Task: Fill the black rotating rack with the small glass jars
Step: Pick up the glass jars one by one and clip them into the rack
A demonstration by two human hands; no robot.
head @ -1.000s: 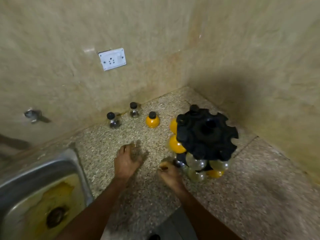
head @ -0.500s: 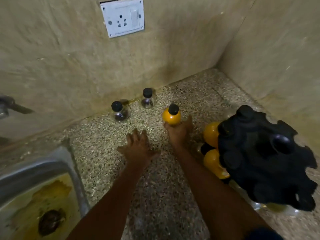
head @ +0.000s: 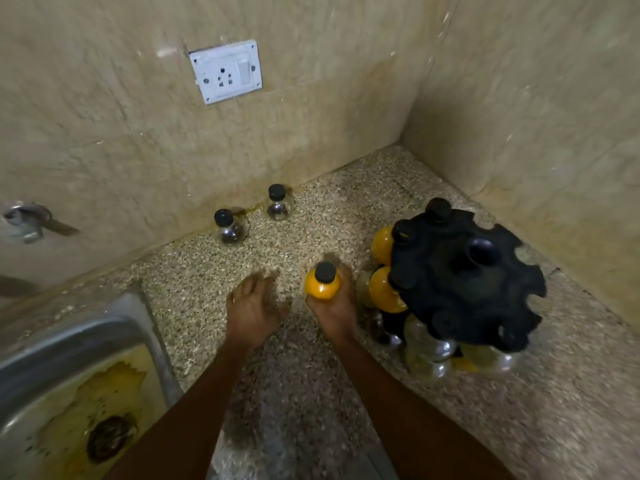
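Note:
The black rotating rack (head: 464, 271) stands in the counter's right corner, with several round jars hanging in it, some yellow-filled, some clear. My right hand (head: 334, 313) grips a small yellow-filled jar with a black cap (head: 322, 284), lifted just left of the rack. My left hand (head: 251, 306) hovers low over the counter with fingers spread, holding nothing. Two clear jars with black caps stand by the back wall: one (head: 228, 227) to the left, the other (head: 278, 203) a little farther back.
A steel sink (head: 69, 341) with a stained yellow basin lies at the lower left. A tap (head: 26, 220) sticks out of the left wall. A white socket plate (head: 227, 71) is on the back wall. The speckled counter (head: 519, 410) meets walls behind and to the right.
My right hand took hold of the yellow jar near the wall and pulled it back toward me, beside the rack. My left hand stayed over the counter.

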